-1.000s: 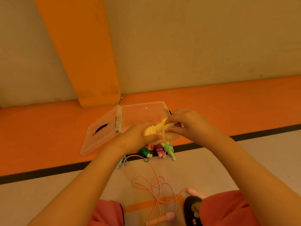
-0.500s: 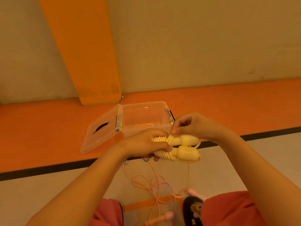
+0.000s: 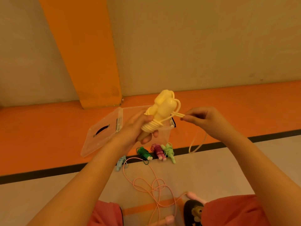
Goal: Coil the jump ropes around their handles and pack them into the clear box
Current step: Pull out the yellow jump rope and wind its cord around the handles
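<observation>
From my feed, the background's mostly a beige wall (image 3: 211,46) with a wide orange stripe (image 3: 84,54) running down it. Orange floor band (image 3: 40,132) below, then a thin black line (image 3: 268,136), then pale floor (image 3: 219,173). Dark shoe (image 3: 192,212) bottom edge.

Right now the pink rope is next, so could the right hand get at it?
Probably not yet: the right hand is pinching the yellow rope; the pink rope lies unobstructed.
</observation>
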### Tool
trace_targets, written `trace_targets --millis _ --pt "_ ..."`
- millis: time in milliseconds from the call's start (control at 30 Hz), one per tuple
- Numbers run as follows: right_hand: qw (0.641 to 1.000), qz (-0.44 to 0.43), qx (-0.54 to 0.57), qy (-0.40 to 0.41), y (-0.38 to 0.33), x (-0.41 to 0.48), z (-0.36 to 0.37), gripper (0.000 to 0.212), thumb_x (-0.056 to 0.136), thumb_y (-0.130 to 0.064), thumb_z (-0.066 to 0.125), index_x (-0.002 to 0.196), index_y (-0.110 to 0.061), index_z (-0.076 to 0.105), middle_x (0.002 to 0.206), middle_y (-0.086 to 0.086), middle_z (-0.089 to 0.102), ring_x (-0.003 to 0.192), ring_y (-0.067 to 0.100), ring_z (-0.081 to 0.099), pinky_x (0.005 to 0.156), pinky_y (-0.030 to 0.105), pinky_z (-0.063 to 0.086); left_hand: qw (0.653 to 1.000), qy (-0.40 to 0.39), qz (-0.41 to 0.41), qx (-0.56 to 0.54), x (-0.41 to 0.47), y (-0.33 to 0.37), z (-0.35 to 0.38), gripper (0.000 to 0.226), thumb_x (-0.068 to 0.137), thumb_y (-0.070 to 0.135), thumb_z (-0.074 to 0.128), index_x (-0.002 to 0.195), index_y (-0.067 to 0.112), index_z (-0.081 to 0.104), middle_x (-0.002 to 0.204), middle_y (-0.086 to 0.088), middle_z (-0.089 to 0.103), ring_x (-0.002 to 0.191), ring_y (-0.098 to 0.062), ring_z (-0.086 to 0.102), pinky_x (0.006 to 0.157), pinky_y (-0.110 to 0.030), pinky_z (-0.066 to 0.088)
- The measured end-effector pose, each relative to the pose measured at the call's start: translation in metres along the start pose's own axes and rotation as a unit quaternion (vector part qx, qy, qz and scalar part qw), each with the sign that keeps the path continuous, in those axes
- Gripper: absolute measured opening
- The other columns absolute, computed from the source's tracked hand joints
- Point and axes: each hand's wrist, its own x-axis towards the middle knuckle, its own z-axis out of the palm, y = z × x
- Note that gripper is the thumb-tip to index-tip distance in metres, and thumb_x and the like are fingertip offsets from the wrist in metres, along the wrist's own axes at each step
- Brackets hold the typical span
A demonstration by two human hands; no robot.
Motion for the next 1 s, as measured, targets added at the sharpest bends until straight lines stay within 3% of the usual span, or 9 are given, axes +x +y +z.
trace_targets --millis 67,200,300,367,500,667,800,900,1000 --pt "0.999 -0.005 -0.028 -0.017 0.0 0.0 0.006 0.008 0.083 -0.031 0.065 0.084 -0.029 0.073 0.068 0.011 0.062 0.056 0.008 0.042 0.053 0.022 0.032 0.998 0.015 -0.008 -0.063 0.002 0.001 0.006 0.03 0.087 0.036 0.048 0.108 0.014 0.048 0.064 -0.007 0.059 0.038 -0.014 0.037 0.043 -0.023 0.026" --pt "0.993 -0.022 -0.104 -0.046 -0.001 0.001 0.023 0.015 0.085 -0.035 0.064 0.091 -0.026 0.073 0.067 0.006 0.063 0.056 0.014 0.048 0.055 0.031 0.037 0.977 0.038 -0.043 -0.208 0.006 0.004 0.013 0.031 0.095 0.037 0.034 0.093 0.014 0.054 0.062 -0.002 0.055 0.037 -0.009 0.036 0.044 -0.02 0.02" --pt "0.987 -0.046 -0.149 -0.045 -0.008 0.001 0.029 0.019 0.085 -0.038 0.064 0.097 -0.026 0.074 0.068 -0.003 0.065 0.057 0.007 0.051 0.054 0.024 0.037 0.973 0.058 -0.042 -0.217 0.008 0.003 0.007 0.036 0.098 0.038 0.03 0.091 0.013 0.055 0.062 -0.001 0.053 0.038 -0.008 0.036 0.041 -0.019 0.022" --pt "0.982 -0.067 -0.173 -0.036 -0.011 -0.001 0.027 0.021 0.084 -0.039 0.065 0.102 -0.03 0.072 0.079 -0.009 0.069 0.066 0.003 0.056 0.058 0.021 0.043 0.978 0.086 -0.044 -0.186 0.008 0.0 0.003 0.032 0.099 0.036 0.032 0.097 0.012 0.054 0.062 -0.002 0.055 0.038 -0.009 0.037 0.04 -0.016 0.024" --pt "0.956 -0.122 -0.266 0.008 -0.011 -0.003 0.015 0.017 0.087 -0.033 0.065 0.102 -0.029 0.071 0.086 -0.007 0.07 0.072 0.013 0.062 0.059 0.038 0.051 0.985 0.165 -0.048 -0.019 0.004 -0.004 -0.005 0.019 0.1 0.027 0.042 0.112 0.013 0.048 0.064 -0.006 0.063 0.038 -0.014 0.042 0.041 -0.018 0.028" --pt "0.911 -0.25 -0.328 0.018 -0.022 -0.006 0.018 0.018 0.082 -0.033 0.06 0.089 -0.022 0.073 0.078 -0.008 0.067 0.066 0.009 0.056 0.046 0.029 0.041 0.954 0.121 -0.031 0.273 -0.003 -0.006 0.002 0.019 0.094 0.022 0.058 0.111 0.018 0.049 0.078 -0.007 0.068 0.042 -0.004 0.049 0.04 -0.019 0.037" --pt "0.92 -0.244 -0.307 -0.028 -0.021 -0.006 0.024 0.015 0.079 -0.031 0.063 0.084 -0.019 0.072 0.074 -0.005 0.064 0.067 0.006 0.049 0.049 0.03 0.039 0.905 0.039 -0.003 0.424 -0.006 -0.007 0.009 0.032 0.084 0.034 0.069 0.109 0.033 0.049 0.082 0.01 0.06 0.063 -0.004 0.053 0.055 -0.025 0.042" --pt "0.936 -0.219 -0.265 -0.074 -0.019 -0.005 0.033 0.012 0.077 -0.024 0.071 0.085 -0.015 0.072 0.078 -0.001 0.065 0.074 0.009 0.05 0.06 0.03 0.042 0.875 -0.018 -0.007 0.483 -0.009 -0.004 0.016 0.045 0.073 0.038 0.078 0.107 0.035 0.048 0.091 0.01 0.061 0.083 -0.014 0.059 0.069 -0.036 0.048" --pt "0.951 -0.202 -0.219 -0.085 -0.018 -0.007 0.042 0.011 0.074 -0.02 0.075 0.083 -0.014 0.072 0.074 -0.008 0.055 0.072 0.003 0.045 0.062 0.021 0.036 0.859 -0.019 -0.028 0.511 -0.012 -0.005 0.02 0.051 0.064 0.064 0.073 0.1 0.037 0.05 0.091 0.01 0.065 0.085 -0.011 0.06 0.07 -0.041 0.052"
